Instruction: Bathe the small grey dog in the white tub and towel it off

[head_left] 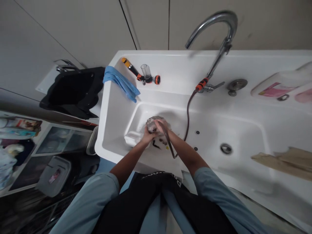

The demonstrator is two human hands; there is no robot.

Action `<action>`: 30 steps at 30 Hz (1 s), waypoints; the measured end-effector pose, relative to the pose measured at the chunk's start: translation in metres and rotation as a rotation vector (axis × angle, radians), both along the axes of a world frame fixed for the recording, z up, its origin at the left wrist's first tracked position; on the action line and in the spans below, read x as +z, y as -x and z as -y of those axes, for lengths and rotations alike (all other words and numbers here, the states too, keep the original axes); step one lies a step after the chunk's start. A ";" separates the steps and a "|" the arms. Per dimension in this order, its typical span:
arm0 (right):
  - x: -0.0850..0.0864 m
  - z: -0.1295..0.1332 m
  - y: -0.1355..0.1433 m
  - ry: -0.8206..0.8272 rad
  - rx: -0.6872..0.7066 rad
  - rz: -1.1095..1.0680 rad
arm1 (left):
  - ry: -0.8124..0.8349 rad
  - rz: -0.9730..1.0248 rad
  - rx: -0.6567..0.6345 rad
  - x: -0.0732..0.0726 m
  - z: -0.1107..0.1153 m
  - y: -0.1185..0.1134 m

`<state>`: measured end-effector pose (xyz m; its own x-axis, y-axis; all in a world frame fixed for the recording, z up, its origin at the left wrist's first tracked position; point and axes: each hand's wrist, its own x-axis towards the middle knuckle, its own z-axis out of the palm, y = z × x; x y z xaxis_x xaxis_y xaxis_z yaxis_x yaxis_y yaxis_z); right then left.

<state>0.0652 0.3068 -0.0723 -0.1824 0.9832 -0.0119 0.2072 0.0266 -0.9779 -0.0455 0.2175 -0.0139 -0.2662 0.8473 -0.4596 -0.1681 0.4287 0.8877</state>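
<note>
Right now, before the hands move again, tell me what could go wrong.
The hose loops by the right forearm up to the right hand, so it might snag or tug. The clear item at the left hand looks slick and could slip. The blue cloth, draped over the sink's edge, might slide off if bumped.
</note>
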 end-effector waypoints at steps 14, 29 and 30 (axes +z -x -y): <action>-0.033 0.095 0.022 -0.029 -0.141 -0.113 | 0.161 0.150 0.202 0.027 0.003 -0.004; -0.072 0.049 0.019 0.048 -0.239 -0.112 | 0.175 0.076 0.291 0.027 0.002 -0.021; -0.075 0.044 0.014 0.083 -0.268 -0.087 | 0.178 0.055 0.297 0.026 0.002 -0.023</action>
